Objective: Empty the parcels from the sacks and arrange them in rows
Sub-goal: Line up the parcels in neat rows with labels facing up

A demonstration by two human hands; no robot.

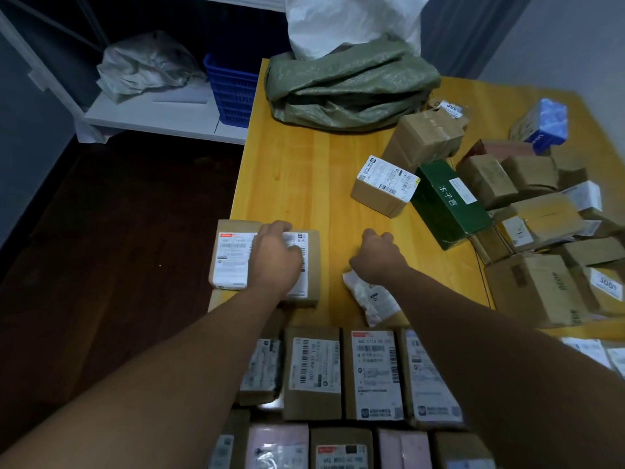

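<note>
1. While the left grip (275, 257) lies on a brown parcel (313, 265) at the bench (304, 170) edge, its fingers curl over the far side and hold it.
2. The right grip (378, 257) is curled up, with a white soft parcel (372, 297) under its wrist. I cannot tell if it holds anything.
3. Rows of parcels (313, 370) lie close by. A loose pile (541, 214) sits on the right, and a green sack (348, 89) lies at the back.

A blue crate (233, 93) stands on a white shelf (152, 116) beside the yellow wooden table (297, 170).
</note>
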